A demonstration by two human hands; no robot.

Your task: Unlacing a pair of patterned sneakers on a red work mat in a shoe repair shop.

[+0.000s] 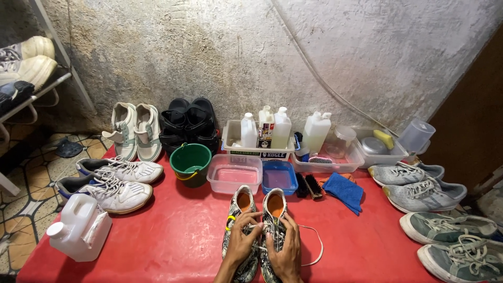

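— While you look down from the head camera, what have your hands got hold of?

— Your left hand [242,242] and right hand [284,251] both sit on the patterned pair of shoes [258,230] standing side by side at the near edge of the red table [173,236]. The left fingers [250,219] are curled and pinched at the lacing between the two shoes; the right fingers are bent over the right shoe's upper, pressing down on it. Neither hand is slack.

— How far along do the laces look?

— I'd judge it early. A white lace [314,246] trails loose in a loop to the right of the shoes, so part is undone, but most lacing is hidden under your hands and I cannot tell how much remains threaded. The shoes look dry, and the brush [313,186] lies untouched.

— What stands around them?

— Just behind the shoes are a clear tub [234,174] and a blue tub [279,177], with a green bucket [190,163] to their left and a blue cloth [343,191] to the right. White bottles [280,129] stand in a tray by the wall. White sneakers [118,181] and a white jug [79,226] lie left, grey sneakers [424,195] right, all well apart from your hands.
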